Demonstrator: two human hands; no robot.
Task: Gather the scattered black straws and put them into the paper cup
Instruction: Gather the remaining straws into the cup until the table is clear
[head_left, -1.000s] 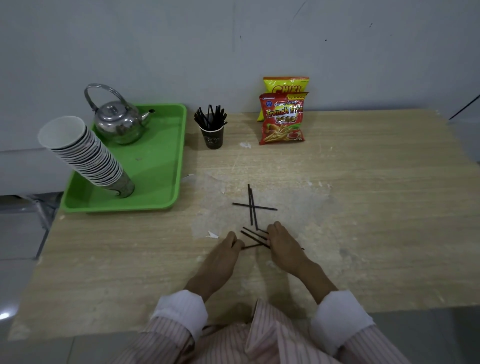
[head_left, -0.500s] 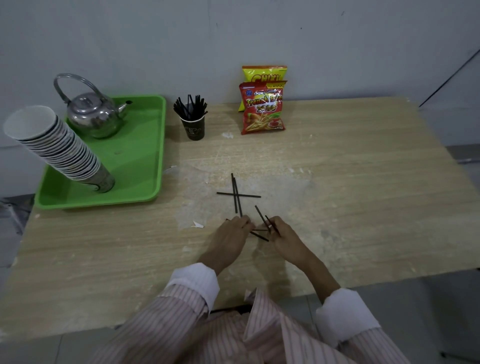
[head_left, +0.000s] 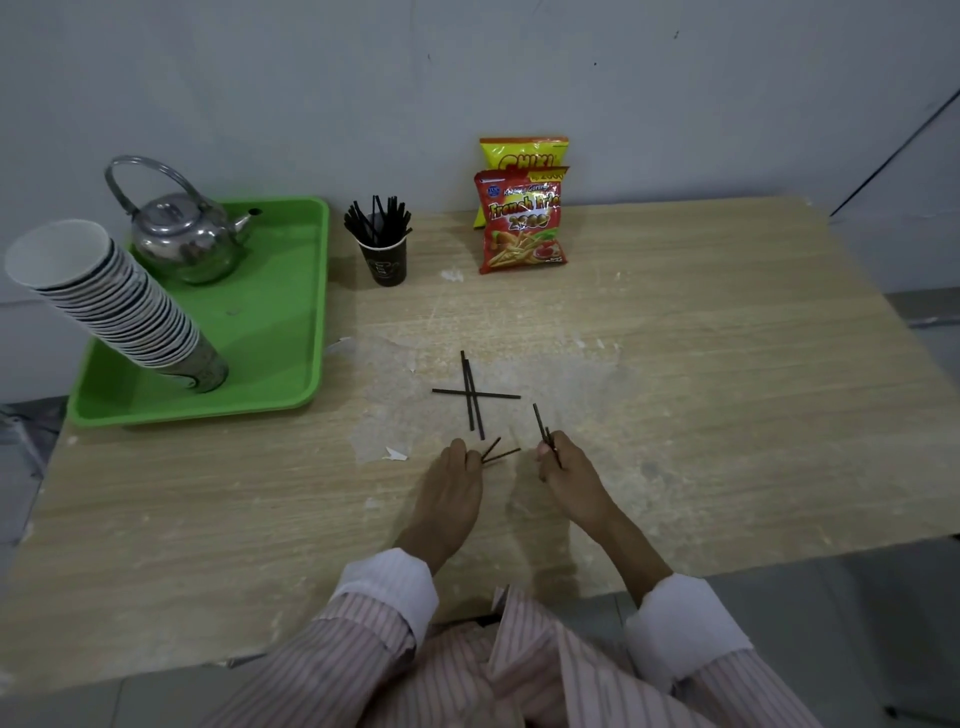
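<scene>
Three black straws (head_left: 474, 394) lie crossed on the wooden table (head_left: 675, 364), just beyond my hands. My left hand (head_left: 451, 483) pinches two black straws (head_left: 497, 452) whose free ends fan out to the right. To its right, my right hand (head_left: 569, 470) grips two more black straws (head_left: 540, 423) that stick up and away from me. At the back of the table stands a dark paper cup (head_left: 383, 260) with several black straws upright in it.
A green tray (head_left: 280, 332) at the left carries a metal kettle (head_left: 184, 236) and a leaning stack of paper cups (head_left: 111, 306). Two snack bags (head_left: 522, 208) lean on the wall behind. A white paper scrap (head_left: 396, 454) lies near my left hand.
My hands have drawn apart, each lifting a pair of straws off the table. The crossed straws have not moved. The camera view shifted slightly.
</scene>
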